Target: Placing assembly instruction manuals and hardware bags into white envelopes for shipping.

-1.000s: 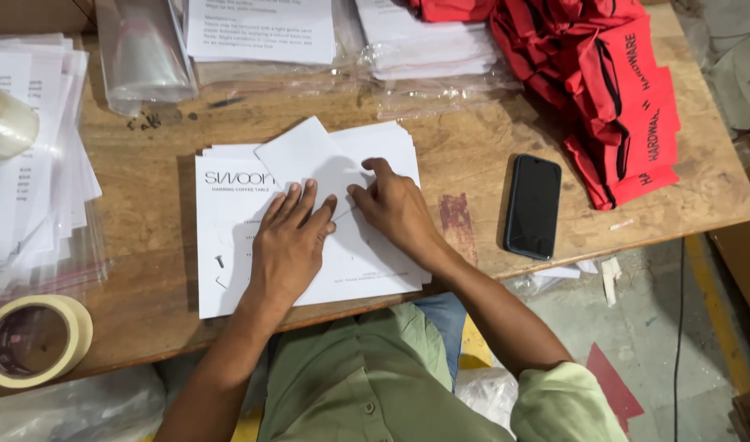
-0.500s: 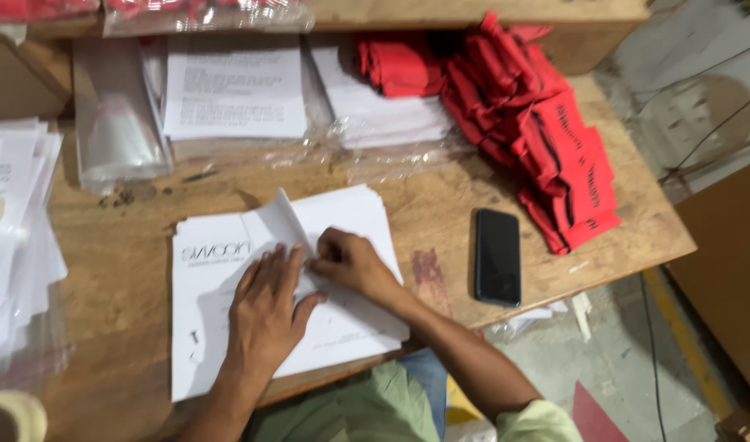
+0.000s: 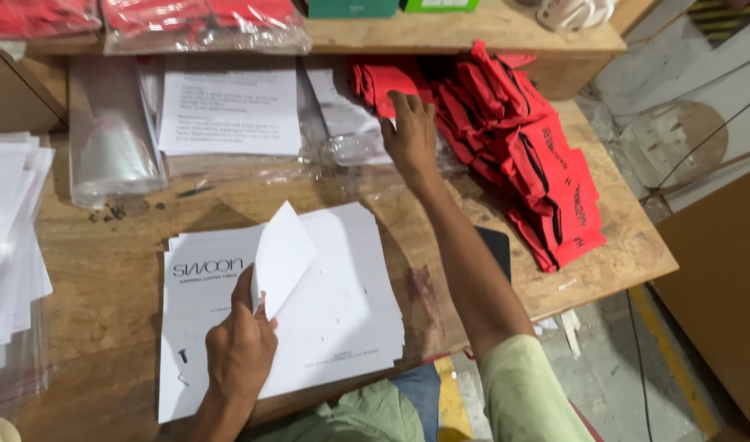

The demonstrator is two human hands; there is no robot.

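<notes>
right hand gone from the white sheets since half a second ago, now stretched far across the wooden table onto the pile of red cloth pieces, fingers spread and pressed flat on the nearest folded red piece, not visibly closed round it. left hand kept back on the stack of white printed sheets, thumb and fingers pinched on a folded white sheet lifted up on edge above the stack. dark phone partly hidden under the right forearm. clear plastic bags with printed papers beyond the left hand, between it and the red cloth. more bagged papers out past the left hand at the table's edge.
</notes>
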